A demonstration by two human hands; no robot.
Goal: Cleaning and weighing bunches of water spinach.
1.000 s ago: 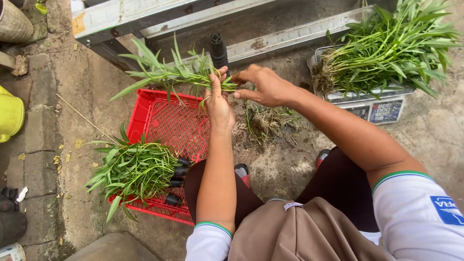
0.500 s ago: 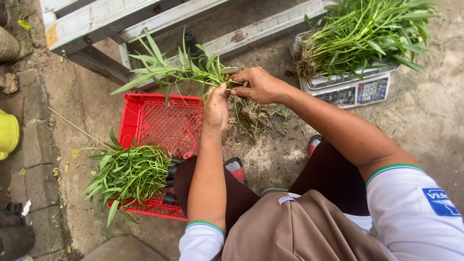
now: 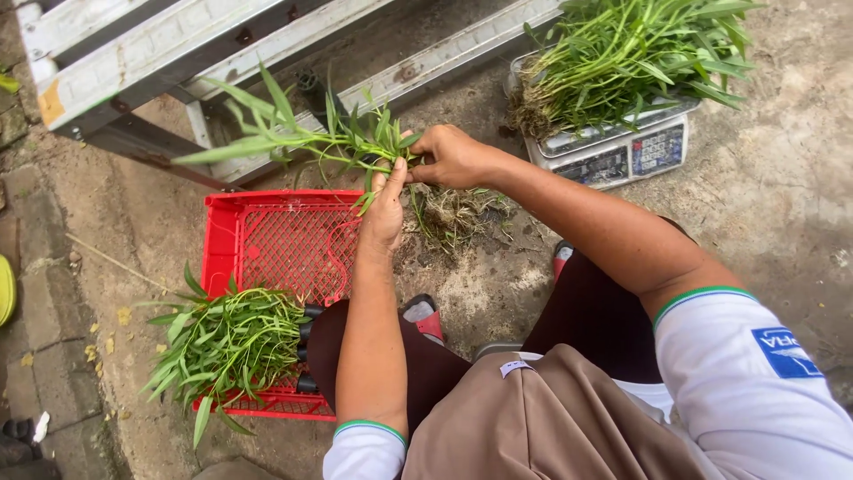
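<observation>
I hold a small bunch of green leafy stalks (image 3: 293,138) over the far edge of a red plastic crate (image 3: 293,236). My right hand (image 3: 453,156) grips the stems near their root end. My left hand (image 3: 384,209) pinches the same stems just beside it, fingers on the leaves. The leaves point left, above the crate. A tangle of roots and trimmings (image 3: 453,213) lies on the ground below my hands.
A tied bundle of greens (image 3: 227,342) lies in the crate's near corner. A bigger heap of greens (image 3: 631,53) sits on a digital scale (image 3: 613,156) at the upper right. A metal frame (image 3: 178,53) runs along the top. Bare ground lies to the right.
The view has shifted slightly; both hands stay on the bunch, which has moved a little lower and nearer the crate's far edge.
</observation>
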